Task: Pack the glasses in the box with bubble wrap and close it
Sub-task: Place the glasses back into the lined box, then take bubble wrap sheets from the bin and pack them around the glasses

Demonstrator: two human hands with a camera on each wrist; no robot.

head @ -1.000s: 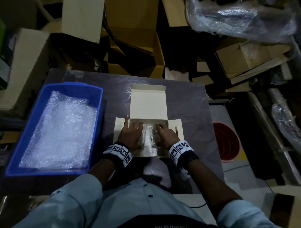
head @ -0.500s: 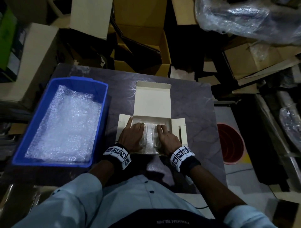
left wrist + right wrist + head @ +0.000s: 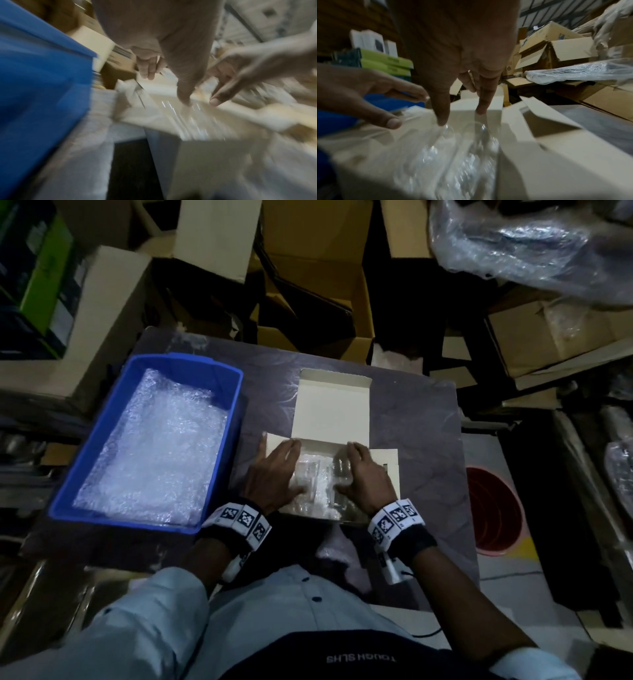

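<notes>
A cream cardboard box (image 3: 385, 463) lies open on the table, its lid flap (image 3: 332, 405) folded back. Two clear glasses (image 3: 308, 477) (image 3: 337, 474) lie side by side in it on bubble wrap (image 3: 320, 496). My left hand (image 3: 274, 474) rests over the box's left side with fingers straight, thumb by the left glass. My right hand (image 3: 363, 474) arches over the right glass. In the right wrist view its straight thumb (image 3: 441, 119) and a finger (image 3: 482, 108) touch the glass (image 3: 465, 138). The left wrist view is blurred; my left hand (image 3: 171, 54) points down into the box (image 3: 205, 155).
A blue bin (image 3: 219, 460) holding sheets of bubble wrap (image 3: 154, 446) stands left of the box. A red bucket (image 3: 493, 508) sits on the floor to the right. Cardboard cartons (image 3: 315, 285) and plastic-wrapped goods (image 3: 531, 244) crowd the far side of the table.
My hands have spread apart from the middle of the box toward its sides, so both glasses show between them. The box has not moved.
</notes>
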